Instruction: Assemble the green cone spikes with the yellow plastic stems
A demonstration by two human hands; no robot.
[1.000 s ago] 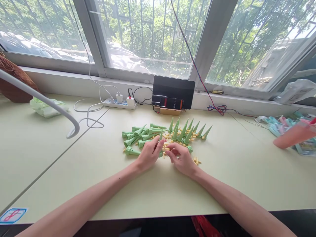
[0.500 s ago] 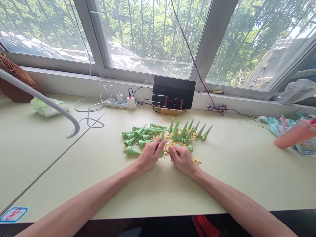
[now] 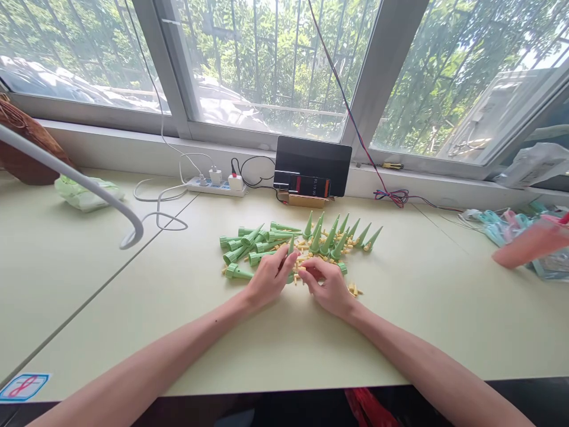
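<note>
My left hand (image 3: 267, 277) is closed round a green plastic cone (image 3: 291, 245), whose point sticks up above the thumb. Close beside it, my right hand (image 3: 329, 286) pinches a small yellow piece between thumb and fingers, largely hidden by the fingertips. Under and behind both hands lie many loose yellow pieces, with a small pile of them (image 3: 354, 290) by the right wrist. Several green cones (image 3: 238, 272) lie on their sides to the left. Behind my right hand more green cones (image 3: 329, 240) stand point up, some with yellow pieces at the base.
A phone (image 3: 310, 186) showing a timer leans on a black tablet-like panel (image 3: 320, 157) at the window. A power strip (image 3: 217, 185) with white cables lies back left. A white curved tube (image 3: 128, 231) reaches in from the left. Bags and a pink container (image 3: 528, 243) sit far right.
My right hand's fingers have opened out somewhat from a tighter curl, and the fingertips have shifted slightly left towards the held cone. My left hand has hardly moved.
</note>
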